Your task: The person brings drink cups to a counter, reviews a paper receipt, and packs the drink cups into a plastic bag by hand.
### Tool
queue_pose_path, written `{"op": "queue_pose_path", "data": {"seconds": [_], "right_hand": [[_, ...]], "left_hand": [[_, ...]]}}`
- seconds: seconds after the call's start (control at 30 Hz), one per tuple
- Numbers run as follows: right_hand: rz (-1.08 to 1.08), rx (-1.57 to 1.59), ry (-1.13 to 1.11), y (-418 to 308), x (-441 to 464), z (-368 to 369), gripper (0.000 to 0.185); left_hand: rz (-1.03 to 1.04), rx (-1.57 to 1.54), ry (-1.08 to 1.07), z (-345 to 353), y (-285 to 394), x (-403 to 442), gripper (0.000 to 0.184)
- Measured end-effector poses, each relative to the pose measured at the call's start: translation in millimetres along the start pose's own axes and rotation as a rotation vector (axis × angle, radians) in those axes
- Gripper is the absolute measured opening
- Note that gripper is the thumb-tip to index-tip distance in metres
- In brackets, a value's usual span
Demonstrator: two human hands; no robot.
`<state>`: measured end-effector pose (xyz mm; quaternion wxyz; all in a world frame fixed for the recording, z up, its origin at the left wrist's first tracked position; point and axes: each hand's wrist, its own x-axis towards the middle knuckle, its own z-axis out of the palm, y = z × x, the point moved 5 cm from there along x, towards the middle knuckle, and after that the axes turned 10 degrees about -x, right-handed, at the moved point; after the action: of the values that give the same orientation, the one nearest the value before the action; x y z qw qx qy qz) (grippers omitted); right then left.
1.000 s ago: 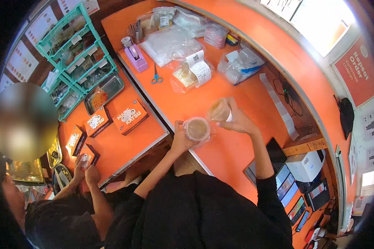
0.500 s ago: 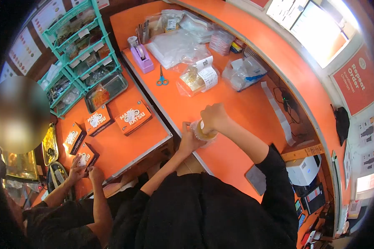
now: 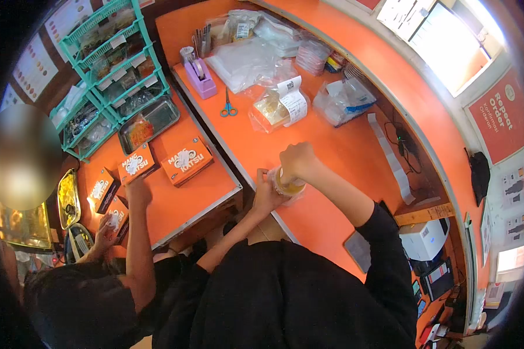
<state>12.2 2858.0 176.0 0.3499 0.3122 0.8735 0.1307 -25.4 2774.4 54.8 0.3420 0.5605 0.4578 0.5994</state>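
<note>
My left hand (image 3: 266,195) is closed round the side of a clear plastic cup (image 3: 291,189) with yellowish contents, near the edge of the orange counter. Over the top of the cup, my right hand (image 3: 298,163) makes a fist; whatever its fingers grip is hidden. Beyond my hands lies a clear plastic bag (image 3: 268,110) with an orange-yellow pack inside and a printed receipt (image 3: 295,104) on it. Scissors with blue handles (image 3: 229,109) rest to the left of this bag.
A purple tape dispenser (image 3: 201,80) and plastic bags (image 3: 244,61) sit at the back. To my left, a co-worker's hand (image 3: 137,195) is beside printed boxes (image 3: 186,161), below green baskets (image 3: 108,67) and a metal tray (image 3: 163,119). A gap separates the two counters.
The co-worker's one hand has moved up to the boxes, and their head and body have leaned forward. My own hands stay almost in place on the cup.
</note>
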Motion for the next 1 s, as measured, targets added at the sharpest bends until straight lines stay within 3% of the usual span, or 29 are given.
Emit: {"op": "queue_pose_path", "data": {"seconds": [0.07,0.2,0.23,0.3,0.37,0.5,0.6,0.7,0.77,0.9,0.93,0.97,1.0], "right_hand": [[0.034,0.101,-0.059,0,-1,0,0.06],[0.048,0.101,-0.066,-2,1,3,0.059],[0.044,0.073,-0.023,-2,3,4,0.057],[0.051,0.054,0.015,-2,7,7,0.055],[0.039,0.015,0.02,-5,8,7,0.049],[0.05,0.027,0.001,-5,7,9,0.042],[0.058,0.035,0.08,-4,17,18,0.044],[-0.007,-0.012,0.136,-8,9,6,0.052],[0.018,-0.026,0.028,-7,4,6,0.054],[0.025,0.005,0.007,0,-11,2,0.063],[0.05,0.141,0.186,9,-28,-6,0.067],[0.077,0.277,0.367,22,-44,-12,0.072],[0.11,0.515,0.399,38,-54,-5,0.074]], "left_hand": [[0.02,0.3,-0.07,1,5,0,0.062],[0.019,0.251,-0.042,7,-12,-4,0.064],[-0.077,-0.311,0.083,10,-23,-5,0.063],[-0.185,-0.875,0.194,9,-22,-4,0.062],[0.094,0.365,-0.085,2,1,0,0.056],[0.1,0.343,-0.04,5,-4,-1,0.052],[-0.032,-0.074,0.062,7,-35,-4,0.053],[-0.199,-0.224,0.114,0,-42,-4,0.053],[-0.072,0.226,-0.012,2,-16,-6,0.063],[-0.001,0.276,0.001,5,3,-2,0.066],[-0.181,-0.296,-0.019,10,-1,0,0.066],[-0.263,-0.585,-0.04,11,-1,1,0.066],[-0.356,-0.868,-0.039,12,-1,1,0.066]]}}
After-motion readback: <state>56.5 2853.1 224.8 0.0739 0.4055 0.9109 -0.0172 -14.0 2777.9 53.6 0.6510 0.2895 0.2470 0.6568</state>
